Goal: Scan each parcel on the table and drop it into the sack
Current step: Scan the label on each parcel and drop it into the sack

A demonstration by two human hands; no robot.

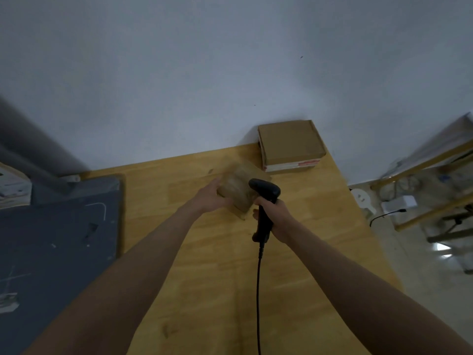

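Your left hand grips blurred brown parcel, held above wooden table, mid-far. Your right hand wraps fingers round black scanner handle, head just beside parcel. Stacked boxes sit at far right corner against wall.

The table is honey-yellow wood with faint grain. The scanner and its cable are black. Both parcels are brown: one blurred, one with a red-and-white edge. The wall is pale grey.
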